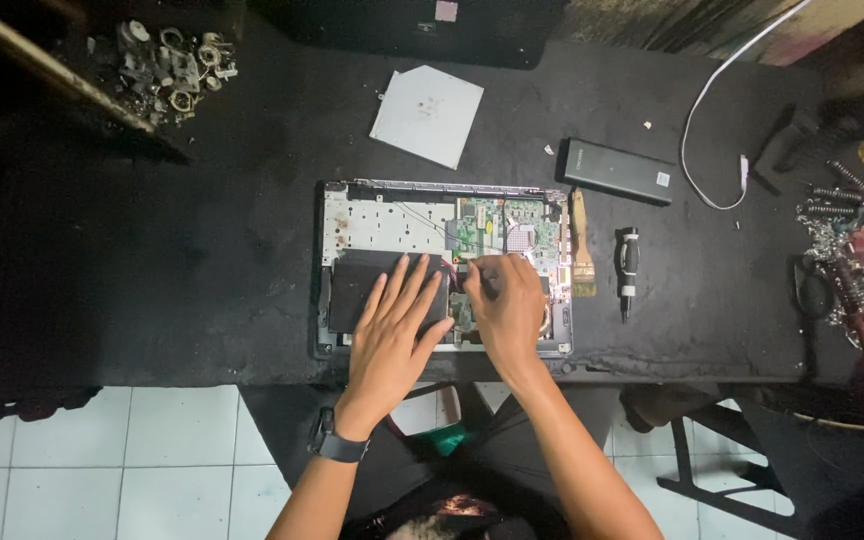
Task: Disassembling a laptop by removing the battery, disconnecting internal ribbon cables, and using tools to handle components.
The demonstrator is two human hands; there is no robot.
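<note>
An opened laptop base [352,215] lies on the black workbench [152,260] with its green circuit board [497,225] exposed. My left hand [397,325] rests flat, fingers spread, on a black rectangular part [352,285] in the laptop's lower left. My right hand [502,300] is beside it with fingers curled and pinching at something small near red wires by the board; what it grips is hidden. A dark watch [337,445] sits on my left wrist.
A grey flat optical drive [427,115] lies behind the laptop. To the right are a black battery pack [617,170], a wooden brush [582,255], a black screwdriver [629,270] and a white cable [697,130]. Metal scraps [167,65] sit far left, tools [847,260] far right.
</note>
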